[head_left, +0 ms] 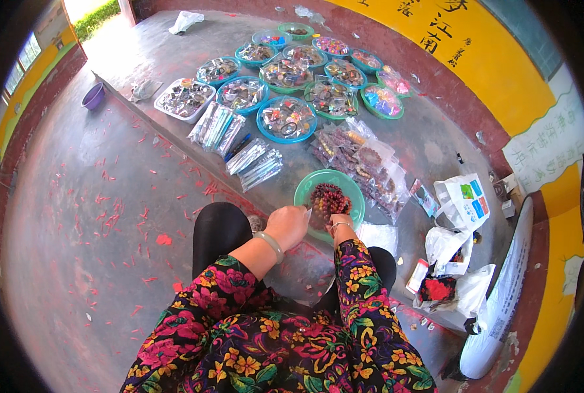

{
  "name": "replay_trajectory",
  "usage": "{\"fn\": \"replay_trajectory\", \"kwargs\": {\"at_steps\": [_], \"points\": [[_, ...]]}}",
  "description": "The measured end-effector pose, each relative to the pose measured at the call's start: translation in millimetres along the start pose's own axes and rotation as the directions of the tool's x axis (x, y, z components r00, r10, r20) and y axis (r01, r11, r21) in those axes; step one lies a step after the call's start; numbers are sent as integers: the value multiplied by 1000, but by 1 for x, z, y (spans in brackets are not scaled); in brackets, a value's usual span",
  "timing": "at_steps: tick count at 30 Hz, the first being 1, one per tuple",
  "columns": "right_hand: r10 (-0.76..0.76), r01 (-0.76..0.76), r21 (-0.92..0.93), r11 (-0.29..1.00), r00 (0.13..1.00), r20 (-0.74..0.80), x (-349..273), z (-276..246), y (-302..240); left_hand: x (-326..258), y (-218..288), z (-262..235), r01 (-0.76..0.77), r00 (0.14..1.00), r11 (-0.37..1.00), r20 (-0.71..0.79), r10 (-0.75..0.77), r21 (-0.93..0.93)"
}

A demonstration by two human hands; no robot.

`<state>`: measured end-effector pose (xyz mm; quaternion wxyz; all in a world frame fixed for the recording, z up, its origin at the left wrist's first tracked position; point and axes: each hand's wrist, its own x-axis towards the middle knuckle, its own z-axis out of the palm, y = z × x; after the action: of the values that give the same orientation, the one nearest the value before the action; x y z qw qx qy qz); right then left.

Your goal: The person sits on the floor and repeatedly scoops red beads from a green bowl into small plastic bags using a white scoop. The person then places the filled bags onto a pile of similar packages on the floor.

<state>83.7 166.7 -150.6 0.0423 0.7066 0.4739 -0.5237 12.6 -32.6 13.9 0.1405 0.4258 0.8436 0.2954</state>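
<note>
Our left hand [288, 224] curls by the bowl [353, 188], and we cannot tell what it grips; our right hand [342, 224] is at the beads [330, 198] inside the bowl, its fingertips too hidden to judge. Tangled beads could snag and spill if we tug them over the rim. We count one green bowl, one purple tub [93, 98], one white tray [175, 116] and roughly fourteen packed basins [286, 140]; the beads overlap too much.

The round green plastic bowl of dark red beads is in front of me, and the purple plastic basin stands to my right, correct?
Not quite: the purple plastic basin stands to your left, as the head view shows. The round green plastic bowl of dark red beads is indeed in front of you.
</note>
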Motion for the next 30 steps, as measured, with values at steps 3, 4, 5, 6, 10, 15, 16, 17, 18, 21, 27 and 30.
{"fn": "replay_trajectory", "kwargs": {"at_steps": [3,4,5,6,10,15,16,17,18,21,27,30], "points": [[-357,324,-321,890,933,-47,15,-9,-3,3,1,1,-12,1000,1000,-19,12,0],[-515,447,-441,778,856,-39,11,-11,-5,3,0,1,-8,1000,1000,-27,8,4],[-656,530,-561,636,754,-31,7,-14,-7,3,-1,0,-6,999,1000,-32,6,2],[-790,584,-656,478,612,-30,3,-21,-7,4,-1,-1,-4,999,1000,-37,4,0],[-875,756,-524,391,483,43,-48,-54,-10,1,-6,2,36,993,998,-109,-41,-43],[-769,735,230,638,594,237,-127,-88,-6,5,-19,16,85,983,980,-146,-112,-181],[-771,706,310,637,588,246,-139,-95,-4,6,-16,17,108,981,971,-133,-138,-213],[-780,677,390,624,575,247,-151,-99,-3,6,-15,18,131,980,961,-118,-163,-244],[-788,643,468,606,564,247,-163,-101,-2,7,-17,20,117,981,961,-119,-150,-250],[-810,547,624,558,524,263,-204,-104,-3,7,-16,23,117,987,958,-78,-142,-263],[-767,382,675,631,439,469,-222,-96,4,6,-6,19,183,981,937,-10,-194,-297],[-700,412,568,713,462,544,-211,-94,14,12,-9,15,257,965,877,57,-256,-406]]}}
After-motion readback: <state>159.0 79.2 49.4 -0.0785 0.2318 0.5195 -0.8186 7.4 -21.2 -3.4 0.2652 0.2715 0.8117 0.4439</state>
